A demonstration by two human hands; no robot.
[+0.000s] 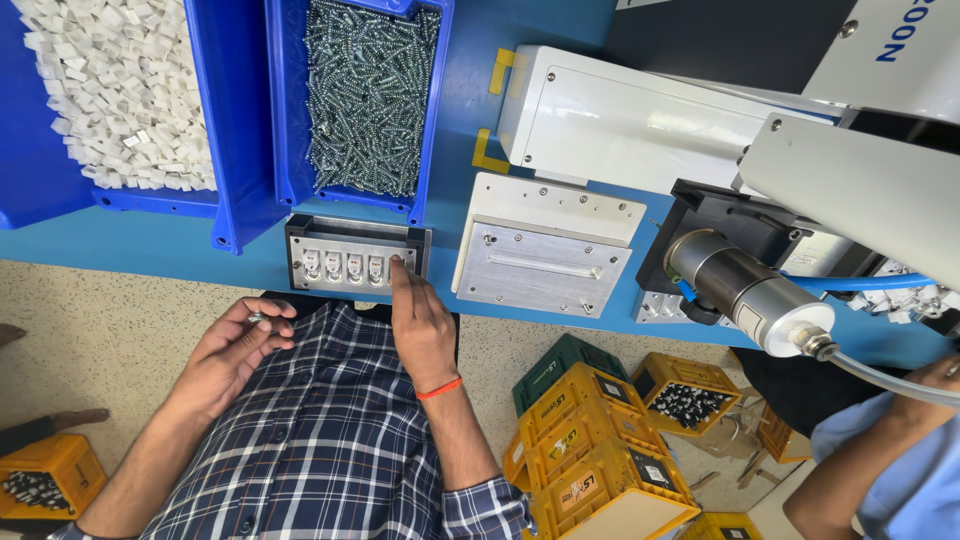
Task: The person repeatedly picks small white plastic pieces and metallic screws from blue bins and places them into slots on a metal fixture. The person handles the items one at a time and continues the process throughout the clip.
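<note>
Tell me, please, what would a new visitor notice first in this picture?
Probably the two blue bins at the top: one of white pieces, one of screws. Below them, the right hand touches a small metal fixture at the bench edge, while the left hand holds small parts.

A small metal jig (357,254) lies flat on the blue worktop at its near edge, just in front of the screw bin. It is a dark rectangular frame holding a row of small white and silver parts. The right hand's fingertips touch the rightmost part (397,266). A small screw (257,318) sits pinched in the left hand's fingers.
</note>
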